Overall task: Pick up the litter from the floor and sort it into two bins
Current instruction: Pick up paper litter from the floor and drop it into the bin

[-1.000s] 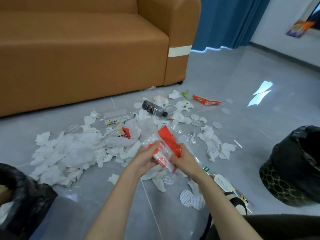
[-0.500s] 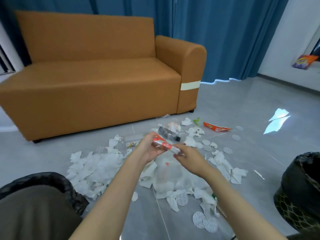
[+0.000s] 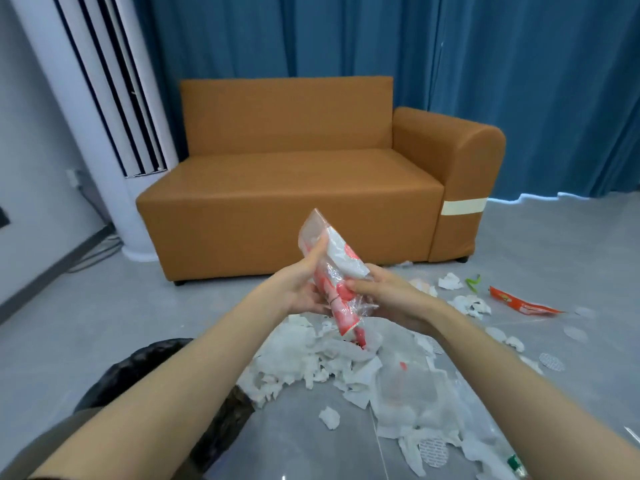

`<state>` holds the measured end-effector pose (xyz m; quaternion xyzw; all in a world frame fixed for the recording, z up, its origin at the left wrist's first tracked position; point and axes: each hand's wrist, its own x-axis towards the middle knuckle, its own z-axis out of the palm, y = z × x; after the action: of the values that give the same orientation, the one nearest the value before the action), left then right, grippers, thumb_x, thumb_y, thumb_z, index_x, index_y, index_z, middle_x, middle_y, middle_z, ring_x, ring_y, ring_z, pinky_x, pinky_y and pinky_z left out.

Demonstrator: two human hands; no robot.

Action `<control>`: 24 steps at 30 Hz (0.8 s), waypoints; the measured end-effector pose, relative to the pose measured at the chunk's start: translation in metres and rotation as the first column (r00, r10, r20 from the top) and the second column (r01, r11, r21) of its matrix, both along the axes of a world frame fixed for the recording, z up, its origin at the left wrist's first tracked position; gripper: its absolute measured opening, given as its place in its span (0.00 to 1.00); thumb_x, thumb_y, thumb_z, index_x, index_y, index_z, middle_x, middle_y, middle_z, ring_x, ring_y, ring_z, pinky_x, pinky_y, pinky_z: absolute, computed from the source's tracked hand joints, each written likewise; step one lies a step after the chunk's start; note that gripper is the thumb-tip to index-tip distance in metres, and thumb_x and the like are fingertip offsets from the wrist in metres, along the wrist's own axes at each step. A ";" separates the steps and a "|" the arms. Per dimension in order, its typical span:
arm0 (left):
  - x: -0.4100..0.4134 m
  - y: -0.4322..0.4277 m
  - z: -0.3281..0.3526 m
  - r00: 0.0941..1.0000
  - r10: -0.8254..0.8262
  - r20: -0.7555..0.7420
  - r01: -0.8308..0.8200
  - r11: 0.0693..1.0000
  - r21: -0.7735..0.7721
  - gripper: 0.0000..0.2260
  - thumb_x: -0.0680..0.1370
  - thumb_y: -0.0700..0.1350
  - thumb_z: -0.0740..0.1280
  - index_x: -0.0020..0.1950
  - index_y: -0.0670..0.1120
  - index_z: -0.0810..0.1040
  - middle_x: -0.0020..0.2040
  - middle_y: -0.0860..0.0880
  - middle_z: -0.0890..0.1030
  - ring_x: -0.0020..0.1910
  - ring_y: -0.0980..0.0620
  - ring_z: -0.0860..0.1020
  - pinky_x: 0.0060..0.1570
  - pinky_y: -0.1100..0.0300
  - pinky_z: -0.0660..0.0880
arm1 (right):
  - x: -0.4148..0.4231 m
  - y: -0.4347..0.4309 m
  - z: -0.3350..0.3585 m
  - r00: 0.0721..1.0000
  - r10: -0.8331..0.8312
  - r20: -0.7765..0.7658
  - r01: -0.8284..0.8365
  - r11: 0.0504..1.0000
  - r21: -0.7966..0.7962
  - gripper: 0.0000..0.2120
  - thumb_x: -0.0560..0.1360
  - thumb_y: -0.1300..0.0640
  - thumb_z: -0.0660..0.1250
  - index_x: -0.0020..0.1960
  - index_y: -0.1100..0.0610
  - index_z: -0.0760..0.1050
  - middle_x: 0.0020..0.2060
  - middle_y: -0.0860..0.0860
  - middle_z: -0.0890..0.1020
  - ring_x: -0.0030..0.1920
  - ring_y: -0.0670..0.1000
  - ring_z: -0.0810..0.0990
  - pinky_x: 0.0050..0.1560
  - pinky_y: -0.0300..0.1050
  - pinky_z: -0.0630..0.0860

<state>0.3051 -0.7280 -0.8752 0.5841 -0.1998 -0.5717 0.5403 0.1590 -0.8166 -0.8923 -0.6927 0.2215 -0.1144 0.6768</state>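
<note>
Plainly, the crinkled clear-and-red plastic wrapper (image 3: 329, 268) is off the grey tiled floor (image 3: 138, 313), held up in front of the tan leather sofa (image 3: 294, 195) and above the heap of torn white tissue (image 3: 332, 362). The left hand (image 3: 301, 294) curls round its near side with the thumb laid along the film. The right hand (image 3: 394, 299) pinches its lower middle.

What looks like white paper shows through the wrapper's upper half. If so, binning the wrapper whole would probably mix two sorts of litter, and pulling the paper out could tear it or scatter scraps. The film looks slick, and its red tail hangs free, so a loose pinch may let it slide down into the heap.

The black-lined bin (image 3: 145, 365) sits by the floor's near-left edge, partly hidden by the left forearm; the second bin is out of view. A flat red-orange snack sachet (image 3: 519, 304) and round white padded discs (image 3: 551, 362) lie toward the right edge. Nothing stands between the hands and the black-lined bin.
</note>
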 end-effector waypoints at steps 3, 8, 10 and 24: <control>0.033 0.032 0.001 0.996 0.089 -0.004 -0.089 0.996 0.005 0.32 0.72 0.70 0.57 0.56 0.43 0.76 0.46 0.43 0.81 0.51 0.45 0.79 0.52 0.47 0.75 | 0.037 0.014 0.003 0.986 0.163 0.036 -0.166 0.979 0.115 0.18 0.77 0.56 0.66 0.66 0.56 0.72 0.59 0.58 0.79 0.58 0.55 0.77 0.64 0.55 0.70; 0.079 0.074 -0.007 0.853 0.496 -0.163 -0.509 0.860 -0.049 0.09 0.75 0.51 0.68 0.43 0.46 0.78 0.34 0.50 0.74 0.32 0.54 0.70 0.42 0.60 0.74 | 0.087 0.054 -0.014 0.979 0.199 -0.037 -0.188 0.961 0.202 0.10 0.77 0.55 0.65 0.56 0.56 0.79 0.51 0.48 0.82 0.50 0.47 0.78 0.54 0.45 0.75; 0.097 0.090 -0.017 0.820 0.551 -0.154 -0.564 0.824 -0.058 0.05 0.76 0.45 0.68 0.43 0.44 0.78 0.38 0.49 0.79 0.35 0.54 0.72 0.51 0.58 0.74 | 0.101 0.071 -0.024 0.978 0.192 -0.081 -0.181 0.975 0.127 0.10 0.77 0.52 0.66 0.55 0.54 0.78 0.50 0.47 0.82 0.49 0.45 0.77 0.50 0.44 0.76; 0.134 0.176 -0.057 0.781 0.604 0.158 -0.609 0.793 -0.026 0.09 0.73 0.36 0.71 0.53 0.39 0.77 0.47 0.42 0.82 0.47 0.47 0.81 0.54 0.52 0.77 | 0.155 0.122 -0.096 0.996 -0.029 -0.085 0.045 0.980 0.194 0.18 0.74 0.65 0.68 0.60 0.60 0.66 0.47 0.54 0.78 0.33 0.46 0.77 0.40 0.42 0.76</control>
<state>0.4391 -0.5523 -0.9323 0.6680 -0.0360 -0.3221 0.6698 0.3136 -0.6942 -0.9882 -0.6225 0.2720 -0.0763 0.7298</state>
